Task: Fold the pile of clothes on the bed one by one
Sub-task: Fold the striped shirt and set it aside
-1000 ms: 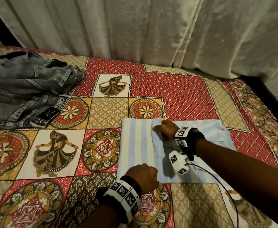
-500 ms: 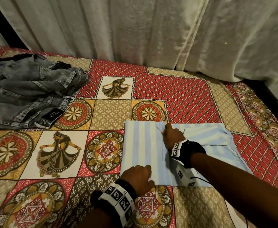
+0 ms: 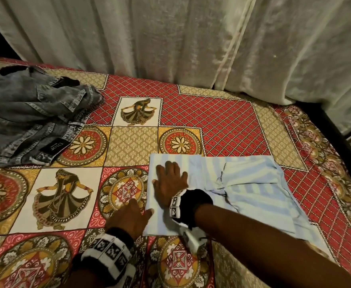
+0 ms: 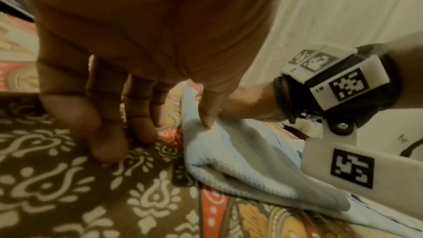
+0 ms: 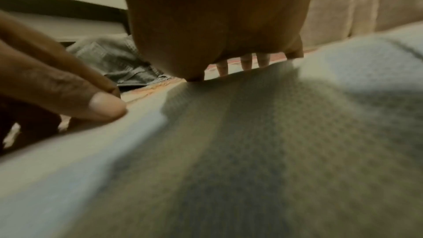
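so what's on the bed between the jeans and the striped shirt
Only bare patterned bedspread between the jeans and the striped shirt, in the head view.

Count, bed surface:
- Garments: 2. One light blue striped shirt (image 3: 243,183), partly folded, toward the near right corner of the bedspread (image 3: 212,125). One pile of grey denim (image 3: 29,119) at the far left edge; whether it is one piece or more cannot be told.
- Hands: 2. Right hand (image 3: 170,181) and left hand (image 3: 128,219), both at the shirt's left end.
- Wrist bands with printed markers: 2, one per wrist.
- Curtains (image 3: 191,38) along the far edge: panel count unclear.
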